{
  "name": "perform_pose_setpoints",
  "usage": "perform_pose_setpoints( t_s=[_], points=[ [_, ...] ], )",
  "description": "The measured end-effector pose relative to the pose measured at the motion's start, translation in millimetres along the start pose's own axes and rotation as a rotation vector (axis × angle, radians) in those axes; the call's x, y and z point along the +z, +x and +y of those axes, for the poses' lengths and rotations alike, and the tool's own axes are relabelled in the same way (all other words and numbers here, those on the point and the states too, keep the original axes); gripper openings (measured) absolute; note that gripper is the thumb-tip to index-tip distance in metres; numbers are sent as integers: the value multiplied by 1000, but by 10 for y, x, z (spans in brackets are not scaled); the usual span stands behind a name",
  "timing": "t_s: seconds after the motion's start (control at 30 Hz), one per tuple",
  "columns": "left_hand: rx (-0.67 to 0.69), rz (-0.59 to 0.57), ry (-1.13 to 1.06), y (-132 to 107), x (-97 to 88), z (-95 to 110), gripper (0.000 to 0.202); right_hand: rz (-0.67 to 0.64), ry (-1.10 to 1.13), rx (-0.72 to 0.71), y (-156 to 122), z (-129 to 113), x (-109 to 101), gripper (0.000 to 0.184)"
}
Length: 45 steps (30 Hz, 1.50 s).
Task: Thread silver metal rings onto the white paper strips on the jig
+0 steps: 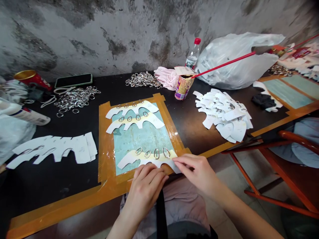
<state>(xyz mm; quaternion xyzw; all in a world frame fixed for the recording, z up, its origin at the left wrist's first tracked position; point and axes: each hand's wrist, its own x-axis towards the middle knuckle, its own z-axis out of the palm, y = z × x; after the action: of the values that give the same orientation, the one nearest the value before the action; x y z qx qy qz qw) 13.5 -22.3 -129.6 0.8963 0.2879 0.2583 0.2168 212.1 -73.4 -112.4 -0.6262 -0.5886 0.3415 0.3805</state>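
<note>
A white curved cut-out piece [129, 160] with several metal rings [152, 152] on it lies at the near edge of a taped teal work pad [144, 137]. My left hand [147, 189] rests on its lower edge with fingers stretched flat. My right hand [196, 171] pinches the piece's right end between thumb and fingers. Two more ringed pieces [133, 114] lie at the far end of the pad.
Loose metal rings [76, 97] and a second heap [143, 79] lie on the black table. White cut-outs are stacked left [54, 149] and right [225, 114]. A paper cup [183, 87] with a red stick, a bottle [193, 54], a plastic bag [236, 59], a phone [73, 80] and an orange chair [279, 166] are also present.
</note>
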Motion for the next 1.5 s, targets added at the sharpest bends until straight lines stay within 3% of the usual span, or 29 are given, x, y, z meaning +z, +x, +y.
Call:
perform_pose_setpoints(
  t_s=[0.1,0.2,0.33,0.5,0.67,0.77,0.97,1.13,1.27,1.5],
  points=[
    [-1,32,-2,-31,-27,46,13,86,129,121,-9,108,-32,9],
    [-23,81,-8,-18,28,115,14,123,-14,158,-55,166,-24,12],
    [-147,164,47,37,147,170,12,20,-253,85,-211,145,94,16],
    [-207,116,80,86,186,151,10,-118,-68,15,-248,117,159,29],
    [-237,128,113,104,145,137,8,113,-145,-64,79,165,-99,19],
    [-276,172,204,203,188,140,11,45,-196,-107,282,157,-126,27],
    [-308,100,279,404,285,123,15,-109,-166,-78,498,77,-23,36],
    [-323,207,167,361,259,123,16,-79,-99,-7,502,30,-91,22],
    [-298,281,137,309,259,144,16,-179,-46,47,487,20,-99,16],
    [-437,177,126,274,179,146,10,-215,114,26,505,76,-29,13]
  ],
)
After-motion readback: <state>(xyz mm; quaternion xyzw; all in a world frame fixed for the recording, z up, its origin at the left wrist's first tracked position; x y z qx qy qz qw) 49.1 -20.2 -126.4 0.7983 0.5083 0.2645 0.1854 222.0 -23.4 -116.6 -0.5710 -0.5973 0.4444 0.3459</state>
